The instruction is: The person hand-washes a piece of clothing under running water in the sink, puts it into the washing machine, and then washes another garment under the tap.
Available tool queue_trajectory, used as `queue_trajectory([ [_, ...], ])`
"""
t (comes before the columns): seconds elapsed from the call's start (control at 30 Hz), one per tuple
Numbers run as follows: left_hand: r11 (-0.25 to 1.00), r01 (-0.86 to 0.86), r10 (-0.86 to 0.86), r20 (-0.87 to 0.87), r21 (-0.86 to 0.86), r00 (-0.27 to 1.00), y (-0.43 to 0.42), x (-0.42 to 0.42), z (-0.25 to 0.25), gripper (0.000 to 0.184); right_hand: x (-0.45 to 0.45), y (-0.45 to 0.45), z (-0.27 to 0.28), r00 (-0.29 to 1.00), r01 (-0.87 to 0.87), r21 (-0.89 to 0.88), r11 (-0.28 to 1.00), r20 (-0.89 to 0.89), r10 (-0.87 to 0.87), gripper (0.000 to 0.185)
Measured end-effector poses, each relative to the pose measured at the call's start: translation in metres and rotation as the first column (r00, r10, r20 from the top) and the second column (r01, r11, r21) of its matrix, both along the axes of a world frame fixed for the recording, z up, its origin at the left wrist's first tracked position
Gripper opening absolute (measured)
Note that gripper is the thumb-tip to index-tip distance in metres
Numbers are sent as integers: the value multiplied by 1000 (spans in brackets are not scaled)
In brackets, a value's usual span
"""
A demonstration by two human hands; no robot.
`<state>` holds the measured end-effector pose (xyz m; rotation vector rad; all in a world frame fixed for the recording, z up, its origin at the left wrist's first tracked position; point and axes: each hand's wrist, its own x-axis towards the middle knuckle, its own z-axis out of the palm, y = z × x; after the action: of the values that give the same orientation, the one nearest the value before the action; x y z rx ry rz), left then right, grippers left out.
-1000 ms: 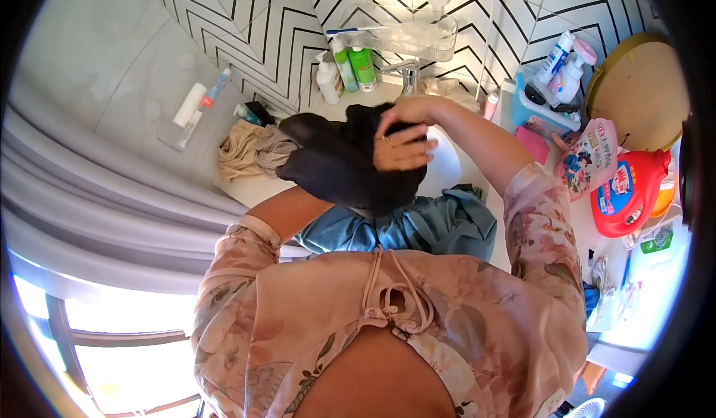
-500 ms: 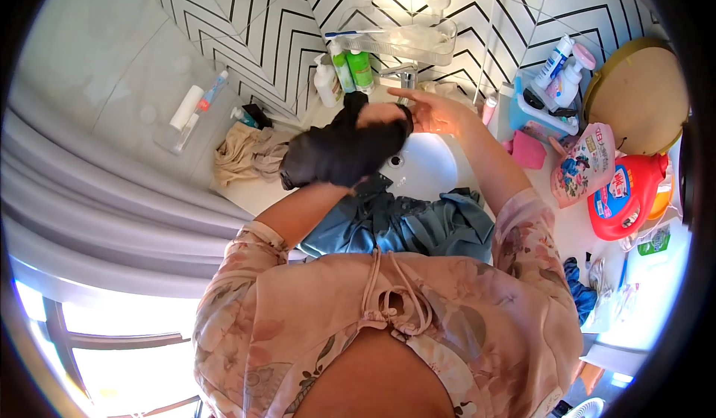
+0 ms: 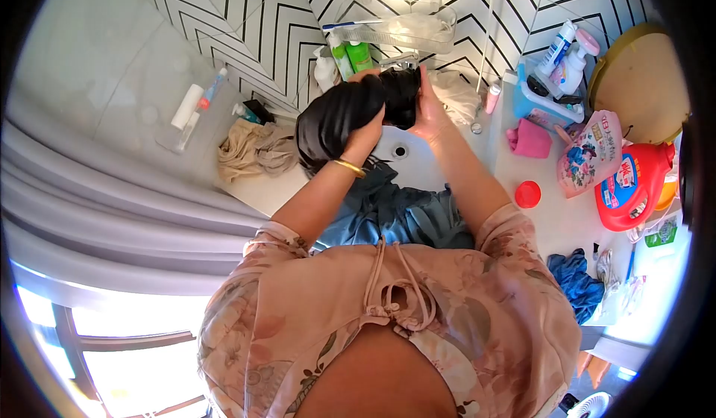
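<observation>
Though blue-grey cloth (image 3: 421, 217) drapes its front, sink (image 3: 418, 170): drain (image 3: 400, 150) visible; sliding fabric could block it.
Black cloth (image 3: 335, 123): bunched above the sink; a slack grip could drop it.
Clear wall tray (image 3: 373, 38): holds a translucent bag (image 3: 421, 26).
Blue bin (image 3: 548, 110): bottles (image 3: 569, 71) upright inside.
Red jug (image 3: 635, 194): contents hidden.
Left hand (image 3: 363, 133): curled around the black cloth.
Right hand (image 3: 430, 118): against its end, fingers extended; cannot tell whether it grips.
Red cap (image 3: 527, 194): on the counter (image 3: 522, 228); a forearm's swing could knock it.
</observation>
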<state>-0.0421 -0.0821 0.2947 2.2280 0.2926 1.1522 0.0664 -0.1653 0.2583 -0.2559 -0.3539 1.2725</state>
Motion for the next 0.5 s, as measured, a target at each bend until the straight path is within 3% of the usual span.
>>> queue_trajectory([
  [0.03, 995, -21, 24, -36, 96, 999, -1, -5, 3, 19, 5, -6, 7, 996, -32, -63, 997, 76, 37, 65],
  [0.1, 960, 41, -66, 81, 278, 995, 8, -16, -4, 21, 15, -15, 16, 969, -78, -196, 977, 218, 121, 63],
  [0.13, 924, 61, -91, 63, 377, 994, 9, -19, -7, 22, 20, -18, 18, 959, -97, -244, 965, 237, 156, 53],
  [0.23, 740, 116, -152, -3, 663, 988, 19, -16, -30, 28, 27, -8, 18, 877, 70, -502, 862, 442, 187, 42],
  [0.27, 699, 165, -190, -42, 696, 981, 13, -17, -30, 29, 29, -4, 13, 814, 54, -552, 832, 507, 284, 30],
  [0.3, 655, 212, -224, -82, 726, 971, 7, -22, -28, 29, 31, 4, 11, 514, 187, -508, 841, 780, 357, 25],
  [0.33, 634, 403, -260, -309, 660, 915, 8, -33, -23, 32, 33, 6, 9, 392, 193, -566, 802, 794, 465, 22],
  [0.43, 430, 198, -439, 12, 881, 898, 7, -6, -50, 27, 26, 12, 14, -6, 181, -636, 750, 762, 648, 17],
  [0.47, 374, 190, -476, 13, 908, 879, 4, -3, -54, 27, 30, 18, 5, -144, 171, -648, 743, 729, 669, 16],
  [0.5, 352, 228, -500, -24, 908, 866, 2, -4, -54, 26, 36, 23, -9, -161, 132, -737, 663, 644, 748, 19],
])
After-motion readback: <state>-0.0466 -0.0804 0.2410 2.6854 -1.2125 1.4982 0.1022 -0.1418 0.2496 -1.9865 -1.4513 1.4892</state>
